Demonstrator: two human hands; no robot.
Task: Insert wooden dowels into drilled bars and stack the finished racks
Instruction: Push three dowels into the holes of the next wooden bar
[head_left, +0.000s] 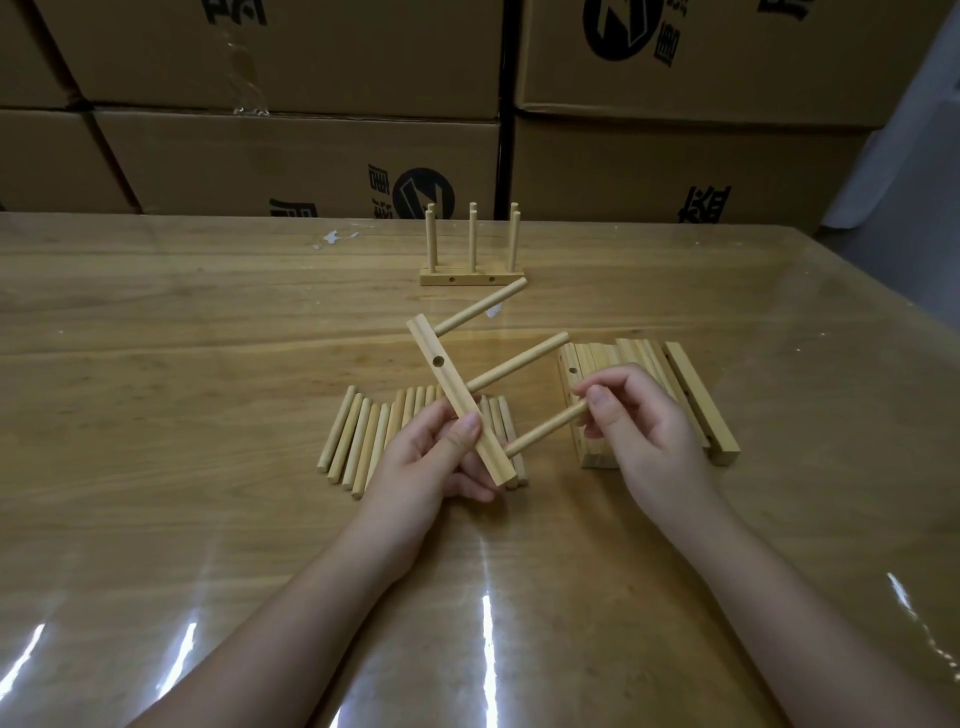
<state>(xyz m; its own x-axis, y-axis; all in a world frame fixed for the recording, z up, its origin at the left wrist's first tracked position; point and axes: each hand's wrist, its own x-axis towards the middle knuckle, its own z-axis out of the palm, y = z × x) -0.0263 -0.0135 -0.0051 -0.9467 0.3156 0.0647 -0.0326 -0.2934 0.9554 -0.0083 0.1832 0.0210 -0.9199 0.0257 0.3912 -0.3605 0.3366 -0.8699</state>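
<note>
On the glossy, clear-covered wooden table (156, 364), left of centre, we see a flat row of loose, pale round wooden dowels (363, 441). We count at least twelve. The left hand and the piece it holds cover the right part of the row, so the total is uncertain.

The left hand (431, 467) is raised above that row. Its thumb lies along the near face of a pale, rectangular wooden drilled bar (452, 395), and its other fingers curl behind, clamping the lower half. The drilled bar is held in the air and tilted, its upper end leaning left and away. One empty hole shows on its facing side.

Three dowels project from the bar toward the upper right: the upper dowel (480, 312), the middle dowel (519, 361) and the lower dowel (545, 428).

Behind, towards the table's far edge, stands a finished rack (472, 279). We see a base with two side holes and six upright pegs, three in front of three; whether this is one rack or two we cannot tell.

The right hand (649, 436) pinches the free end of the lower dowel between thumb and forefinger, its remaining fingers loosely curled. It hides part of a pile of unfilled bars (696, 395), set on edge and leaning, too crowded to count.

Brown printed cardboard boxes (260, 156) fill the back.
</note>
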